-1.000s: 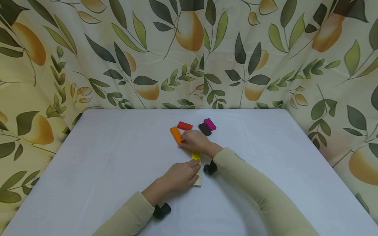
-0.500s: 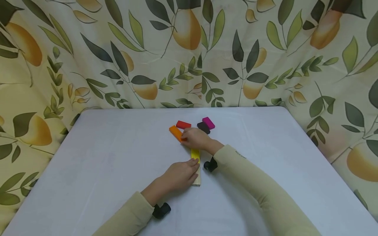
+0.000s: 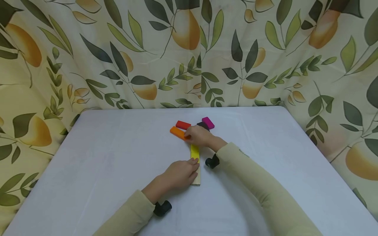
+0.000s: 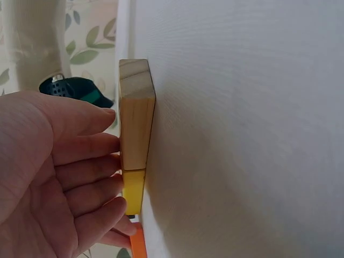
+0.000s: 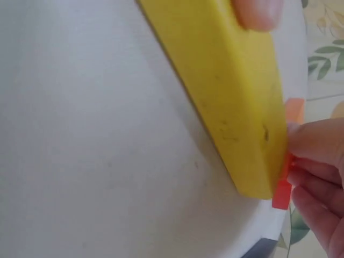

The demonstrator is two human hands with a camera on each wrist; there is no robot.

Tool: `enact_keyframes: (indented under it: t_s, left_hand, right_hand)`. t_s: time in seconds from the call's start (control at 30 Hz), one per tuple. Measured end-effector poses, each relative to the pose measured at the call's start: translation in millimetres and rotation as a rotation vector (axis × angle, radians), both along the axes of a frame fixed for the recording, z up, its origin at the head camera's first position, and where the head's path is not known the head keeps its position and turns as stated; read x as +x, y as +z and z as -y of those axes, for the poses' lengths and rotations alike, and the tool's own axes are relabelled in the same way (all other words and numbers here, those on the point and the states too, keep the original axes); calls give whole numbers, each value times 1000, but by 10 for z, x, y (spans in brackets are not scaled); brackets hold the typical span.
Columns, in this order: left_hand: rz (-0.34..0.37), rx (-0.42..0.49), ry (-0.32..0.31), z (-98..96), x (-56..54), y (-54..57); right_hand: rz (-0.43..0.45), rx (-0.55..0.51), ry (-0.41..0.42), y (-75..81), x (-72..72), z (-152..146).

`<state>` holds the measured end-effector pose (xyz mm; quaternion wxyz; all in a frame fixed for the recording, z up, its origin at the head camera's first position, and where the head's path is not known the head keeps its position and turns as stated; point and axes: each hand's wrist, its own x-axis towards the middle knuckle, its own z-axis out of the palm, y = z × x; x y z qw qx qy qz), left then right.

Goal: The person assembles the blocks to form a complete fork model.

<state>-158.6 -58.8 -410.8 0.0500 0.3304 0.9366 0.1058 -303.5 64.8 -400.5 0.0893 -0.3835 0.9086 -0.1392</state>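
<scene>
The right hand (image 3: pixel 199 135) pinches the orange rectangular block (image 3: pixel 178 133) by its near end; the remainder projects leftward from the grip. The left hand (image 3: pixel 178 174), fingers extended, rests on the yellow rectangular block (image 3: pixel 195 151) and the abutting unpainted wooden block (image 4: pixel 136 131).

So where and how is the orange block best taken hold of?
Probably pinch the orange block by its left end, from above, across its long sides: it lies flat and narrow, that end juts past the red block, and the right hand covers the other end.
</scene>
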Motion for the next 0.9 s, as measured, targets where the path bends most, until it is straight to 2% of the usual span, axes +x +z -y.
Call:
enact_keyframes:
  t_s: [0.17, 0.43, 0.67, 0.9]
  left_hand:
    - [51, -11, 29, 3, -14, 1]
    - [63, -4, 42, 20, -14, 19]
    - [64, -5, 35, -21, -22, 25]
    - [76, -12, 54, -15, -18, 45]
  right_hand:
    - [5, 35, -19, 9, -37, -22]
    - [28, 13, -13, 24, -50, -64]
    - [27, 7, -52, 27, -43, -154]
    - [35, -6, -29, 36, -36, -165]
